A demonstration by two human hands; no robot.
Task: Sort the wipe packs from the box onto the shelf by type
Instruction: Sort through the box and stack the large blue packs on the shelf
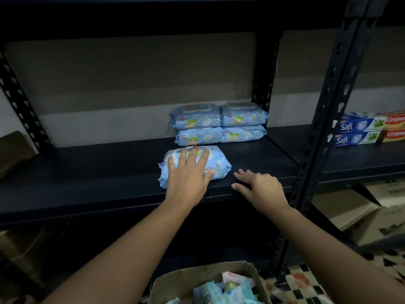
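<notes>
A dark metal shelf (87, 178) fills most of the view, its slotted uprights rising at both sides. On its board, toward the back right, four blue wipe packs (219, 123) sit in two stacks of two, side by side and touching. Just in front of the left stack lies a fifth blue pack (219, 164), flat on the board near the front edge.

A cardboard box (175, 281) stands below at the bottom of the view, open at the top, with a jumble of pale blue, green and pink packs (228, 290) inside. On the next bay to the right, toothpaste cartons (359, 132) lie stacked, blue and white ones beside red ones. More cardboard (359, 211) shows at the lower right, and a brown shape at the far left is too dim to tell.

The left hand (188, 174) lies flat on the fifth pack, fingers straight and spread, pressing on its top, the grip wide. The right hand (260, 185) rests on the front edge of the board just right of that pack, fingers loosely bent, holding nothing and not touching the pack.
</notes>
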